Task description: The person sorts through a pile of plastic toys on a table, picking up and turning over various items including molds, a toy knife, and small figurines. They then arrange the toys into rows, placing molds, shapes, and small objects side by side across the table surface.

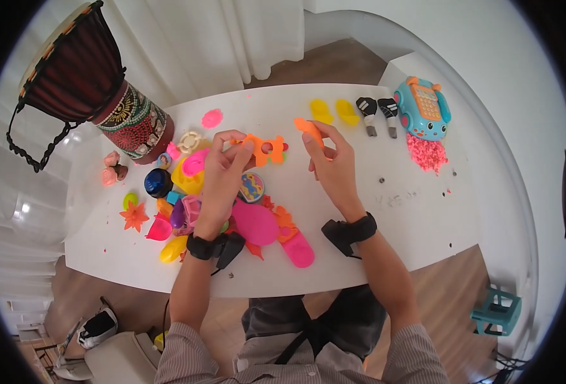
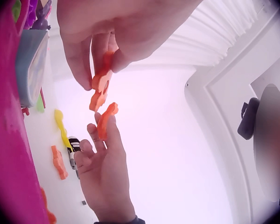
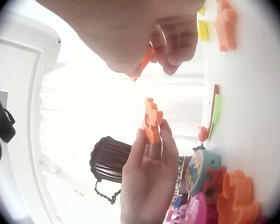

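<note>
My left hand [image 1: 222, 182] pinches a flat orange piece [image 1: 271, 152] with scalloped edges and a hole through it, held over the table. Facing it, my right hand [image 1: 335, 171] holds a smaller curved orange piece [image 1: 309, 128] between thumb and fingers. In the left wrist view the two pieces come close together, the scalloped one [image 2: 101, 84] above the curved one [image 2: 106, 123]. Most of the curved piece [image 3: 146, 59] is covered by the right fingers in the right wrist view. Another orange piece [image 2: 59, 162] lies on the table beyond the right hand.
Under my left forearm spreads a pile of toys, with a magenta oval [image 1: 256, 223] and a round patterned tin [image 1: 252, 187]. A drum [image 1: 135, 121] stands at left. Yellow pieces [image 1: 321, 111], black-and-white toy parts [image 1: 367, 114], a toy phone [image 1: 422, 109] and pink bits [image 1: 427, 155] lie far right.
</note>
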A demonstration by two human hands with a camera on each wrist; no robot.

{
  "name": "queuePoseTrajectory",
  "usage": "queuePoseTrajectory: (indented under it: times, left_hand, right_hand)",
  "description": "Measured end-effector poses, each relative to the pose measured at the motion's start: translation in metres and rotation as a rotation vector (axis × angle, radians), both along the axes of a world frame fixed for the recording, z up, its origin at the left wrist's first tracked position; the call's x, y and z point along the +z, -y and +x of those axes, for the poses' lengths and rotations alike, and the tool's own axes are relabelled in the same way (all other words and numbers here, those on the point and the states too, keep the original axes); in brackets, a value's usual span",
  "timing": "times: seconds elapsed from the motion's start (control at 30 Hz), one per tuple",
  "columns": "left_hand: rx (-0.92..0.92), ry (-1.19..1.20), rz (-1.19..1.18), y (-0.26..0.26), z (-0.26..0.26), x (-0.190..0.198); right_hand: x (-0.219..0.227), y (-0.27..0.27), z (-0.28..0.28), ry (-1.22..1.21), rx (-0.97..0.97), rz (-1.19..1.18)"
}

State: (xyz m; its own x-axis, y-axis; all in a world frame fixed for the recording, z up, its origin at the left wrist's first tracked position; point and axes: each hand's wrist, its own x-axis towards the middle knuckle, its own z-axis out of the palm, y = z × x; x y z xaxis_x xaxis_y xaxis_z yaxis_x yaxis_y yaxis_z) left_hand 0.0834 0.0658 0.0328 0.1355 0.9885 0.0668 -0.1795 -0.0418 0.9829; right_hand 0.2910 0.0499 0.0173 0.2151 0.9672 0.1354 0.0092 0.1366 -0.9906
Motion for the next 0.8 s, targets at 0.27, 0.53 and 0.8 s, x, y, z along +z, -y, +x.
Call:
queuePoseTrajectory:
  times: [0.27, 0.53, 0.8]
  left_hand:
    - [0.097, -0.042, 0.127, -0.004, -0.009, -0.002]
    - [0.011, -0.14, 0.169, 0.001, -0.001, 0.002]
    - [-0.023, -0.227, 0.052, 0.002, -0.002, 0.0]
  right_hand:
    - [0.004, 0.012, 0.005, 0.616, 0.501, 0.164]
    - [0.001, 0.015, 0.004, 0.666, 0.475, 0.231]
    - [0.006, 0.001, 0.018, 0.398, 0.261, 0.159]
